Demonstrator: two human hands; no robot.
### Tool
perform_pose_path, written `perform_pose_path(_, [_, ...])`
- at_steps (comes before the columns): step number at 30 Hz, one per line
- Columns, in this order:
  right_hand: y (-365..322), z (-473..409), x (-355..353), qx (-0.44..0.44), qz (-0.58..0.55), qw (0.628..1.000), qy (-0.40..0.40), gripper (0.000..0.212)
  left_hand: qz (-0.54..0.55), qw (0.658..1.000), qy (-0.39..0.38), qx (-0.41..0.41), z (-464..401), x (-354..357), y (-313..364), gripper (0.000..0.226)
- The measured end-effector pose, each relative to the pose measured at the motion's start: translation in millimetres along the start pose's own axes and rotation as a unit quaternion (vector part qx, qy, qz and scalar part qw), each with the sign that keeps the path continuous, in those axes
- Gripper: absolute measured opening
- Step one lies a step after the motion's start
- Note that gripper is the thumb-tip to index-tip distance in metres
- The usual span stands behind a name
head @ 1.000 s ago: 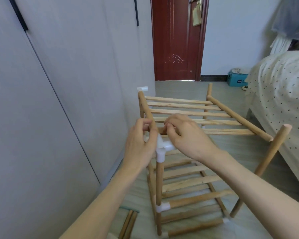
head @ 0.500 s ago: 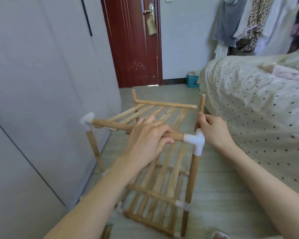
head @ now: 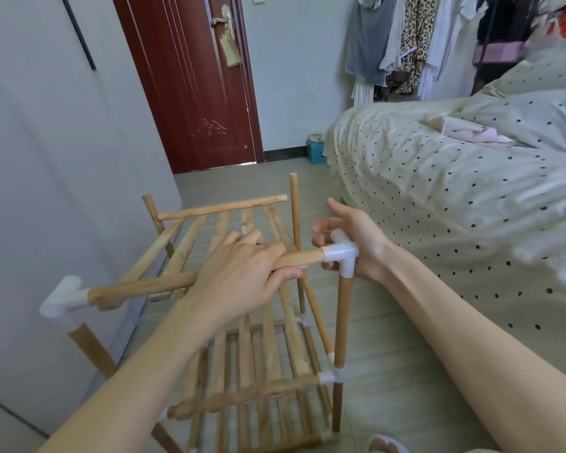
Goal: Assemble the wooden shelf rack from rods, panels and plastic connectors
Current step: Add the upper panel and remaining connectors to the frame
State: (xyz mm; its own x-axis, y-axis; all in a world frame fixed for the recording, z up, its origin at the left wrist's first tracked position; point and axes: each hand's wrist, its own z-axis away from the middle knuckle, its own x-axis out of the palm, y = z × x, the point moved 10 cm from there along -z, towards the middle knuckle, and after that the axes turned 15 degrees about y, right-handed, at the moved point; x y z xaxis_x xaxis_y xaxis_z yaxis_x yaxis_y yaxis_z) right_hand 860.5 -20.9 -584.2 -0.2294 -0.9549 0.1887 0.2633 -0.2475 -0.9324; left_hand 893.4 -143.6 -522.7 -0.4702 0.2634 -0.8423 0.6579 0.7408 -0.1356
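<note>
My left hand (head: 242, 273) reaches forward, palm down, its fingers (head: 258, 238) curled over the top rod (head: 144, 286) and thumb beneath. My right hand (head: 356, 240) sits behind the white corner connector (head: 340, 255), fingers loosely bent, forearm stretched out from the lower right.

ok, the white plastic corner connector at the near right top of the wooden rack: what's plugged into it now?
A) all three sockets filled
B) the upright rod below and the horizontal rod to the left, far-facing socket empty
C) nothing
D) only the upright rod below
B: the white plastic corner connector caps the upright wooden rod and takes the horizontal wooden rod gripped by the left hand, while its far-facing socket shows no rod; the right hand cups it.
</note>
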Motion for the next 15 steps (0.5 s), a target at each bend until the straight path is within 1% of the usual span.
perform_pose_path(3, [0, -7, 5, 0.002, 0.008, 1.000, 0.025, 0.036, -0.007, 1.000, 0.013, -0.001, -2, 1, 1, 0.040])
perform_pose_path(9, [10, -9, -7, 0.054, -0.019, 0.994, 0.091, 0.035, -0.037, 0.998, 0.054, 0.015, -2, -1, 9, 0.054])
perform_pose_path(12, [10, -8, -9, 0.051, -0.005, 0.992, 0.119, 0.032, -0.039, 0.997, 0.064, 0.012, -2, -2, 10, 0.051])
perform_pose_path(15, [10, -6, -7, 0.041, -0.004, 0.991, 0.124, 0.030, -0.023, 0.998, 0.055, 0.005, -1, -2, 9, 0.040])
